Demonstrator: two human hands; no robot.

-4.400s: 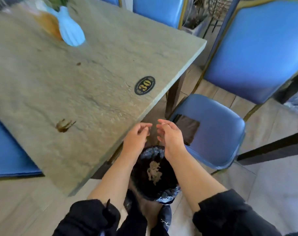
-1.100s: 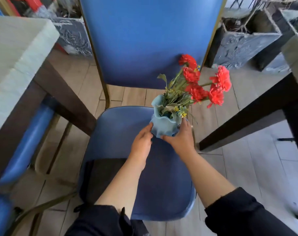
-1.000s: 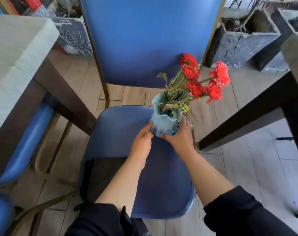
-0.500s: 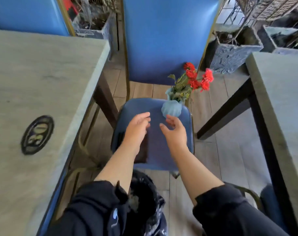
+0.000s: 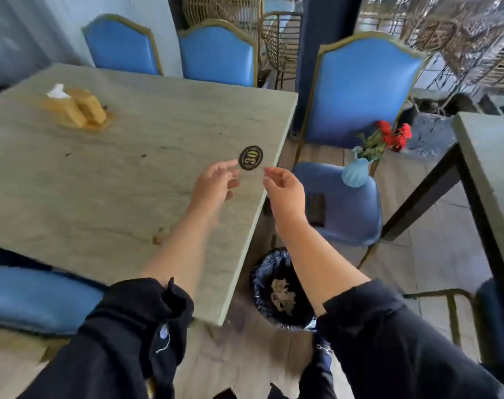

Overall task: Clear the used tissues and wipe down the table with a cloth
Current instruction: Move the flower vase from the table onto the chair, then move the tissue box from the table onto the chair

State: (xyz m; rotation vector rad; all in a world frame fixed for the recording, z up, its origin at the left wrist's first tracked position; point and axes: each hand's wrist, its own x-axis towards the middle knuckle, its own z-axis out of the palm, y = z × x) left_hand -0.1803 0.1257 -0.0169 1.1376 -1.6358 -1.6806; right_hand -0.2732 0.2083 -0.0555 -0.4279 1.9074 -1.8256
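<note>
The grey stone-look table (image 5: 107, 180) fills the left of the head view and carries a black round "30" plate (image 5: 250, 158) near its right edge. My left hand (image 5: 213, 185) hovers over that edge, empty with fingers apart. My right hand (image 5: 285, 191) is just off the edge, also empty with fingers spread. A brown smear (image 5: 160, 236) marks the tabletop near my left forearm, and small dark specks (image 5: 143, 155) lie further in. Below the table corner stands a black-lined bin (image 5: 279, 289) with crumpled tissue (image 5: 282, 295) inside. No cloth is visible.
A wooden tissue box (image 5: 75, 108) sits at the table's far left. The light blue vase with red flowers (image 5: 357, 171) stands on the blue chair seat (image 5: 345, 208) to the right, beside a dark patch (image 5: 316, 207). More blue chairs surround the table; a second table (image 5: 492, 174) is far right.
I put the vase with flowers down on the chair seat and let go. My view has swung back over the table, and both empty hands have moved up to its right edge.
</note>
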